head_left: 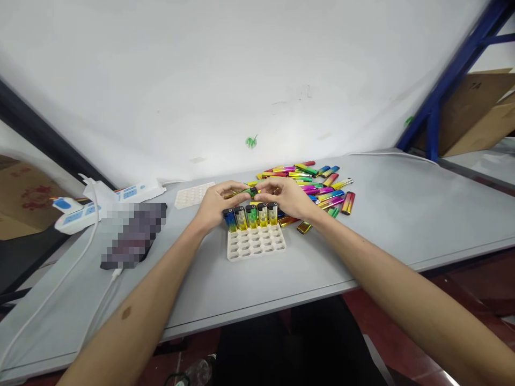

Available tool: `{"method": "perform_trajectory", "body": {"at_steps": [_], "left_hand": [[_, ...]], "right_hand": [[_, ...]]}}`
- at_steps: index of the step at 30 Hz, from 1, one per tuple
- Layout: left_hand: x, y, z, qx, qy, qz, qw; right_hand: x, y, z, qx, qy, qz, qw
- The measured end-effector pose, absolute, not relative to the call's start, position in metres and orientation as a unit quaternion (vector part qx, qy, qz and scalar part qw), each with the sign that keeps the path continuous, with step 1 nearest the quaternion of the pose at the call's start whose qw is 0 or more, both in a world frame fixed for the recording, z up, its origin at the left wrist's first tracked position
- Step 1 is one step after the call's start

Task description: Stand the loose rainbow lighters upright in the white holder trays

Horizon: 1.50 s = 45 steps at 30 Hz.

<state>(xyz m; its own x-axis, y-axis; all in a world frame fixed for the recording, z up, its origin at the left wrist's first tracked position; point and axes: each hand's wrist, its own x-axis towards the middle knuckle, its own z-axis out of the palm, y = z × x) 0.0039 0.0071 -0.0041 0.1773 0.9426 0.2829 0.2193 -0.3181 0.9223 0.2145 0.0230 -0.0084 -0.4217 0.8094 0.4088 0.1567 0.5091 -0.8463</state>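
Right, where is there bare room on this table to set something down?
The widest bare patch of table lies right of the pile, beyond the right arm. A smaller one lies between the rack and the near edge. It is crowded at the pile and at the left, with power strip, cables and blurred dark item.

The grey table [394, 214] carries trays [256, 247], lighters [348, 203], cables [95, 215], sockets [74, 217] and a blurred phone [137, 236].
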Motion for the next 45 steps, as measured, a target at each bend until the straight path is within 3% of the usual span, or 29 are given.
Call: {"method": "perform_trajectory", "body": {"at_steps": [6, 10, 14, 28, 45], "left_hand": [[0.001, 0.009, -0.004, 0.688, 0.465, 0.446, 0.334], [-0.009, 0.017, -0.01, 0.745, 0.535, 0.37, 0.146], [-0.019, 0.026, -0.021, 0.833, 0.499, 0.237, 0.021], [-0.022, 0.023, -0.017, 0.794, 0.582, 0.174, -0.021], [-0.021, 0.018, -0.015, 0.827, 0.522, 0.201, 0.064]], "right_hand": [[0.213, 0.021, -0.006, -0.331, -0.723, 0.374, 0.477], [0.218, 0.023, 0.001, -0.351, -0.589, 0.464, 0.561], [0.223, 0.024, 0.006, -0.367, -0.524, 0.526, 0.561], [0.221, 0.016, 0.008, -0.35, -0.564, 0.562, 0.494], [0.223, 0.019, 0.002, -0.39, -0.601, 0.506, 0.48]]}}
